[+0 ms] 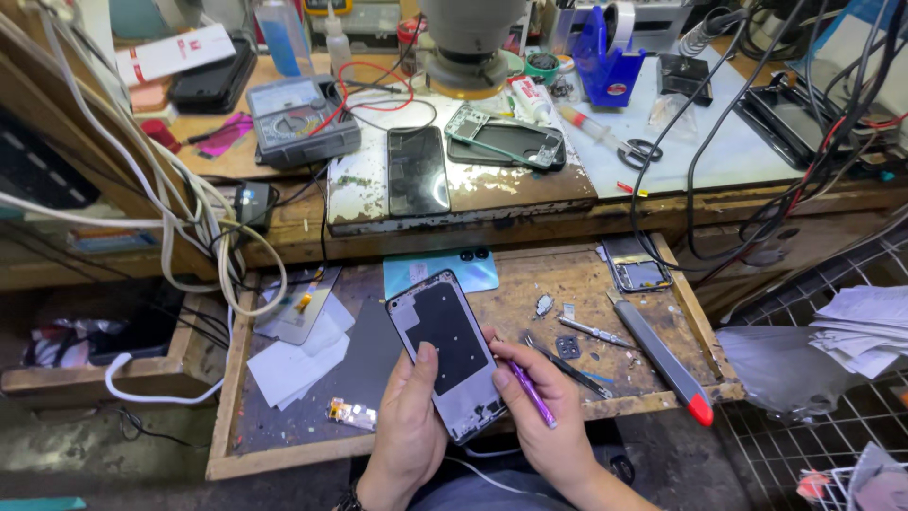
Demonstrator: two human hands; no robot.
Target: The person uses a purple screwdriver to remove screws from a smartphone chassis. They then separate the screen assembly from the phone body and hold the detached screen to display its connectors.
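Gripping one phone frame (449, 352) in left hand (407, 416), right hand (544, 412) pinching one purple tool (532, 393), both hands closed.

Two bare hands enter from the lower edge of the head view. Left hand (409, 426): no glove, no ring visible on the fingers that show; nails short. At the left wrist, a dark band (346, 499), apparently a watch strap or bracelet, is cut off by the frame edge, so its kind cannot be confirmed. Right hand (549, 416): no glove, no ring seen, wrist bare. Both forearms are uncovered as far as they show; no sleeve reaches into view. Below and between the forearms lies grey-blue clothing (492, 497), garment type not determinable.
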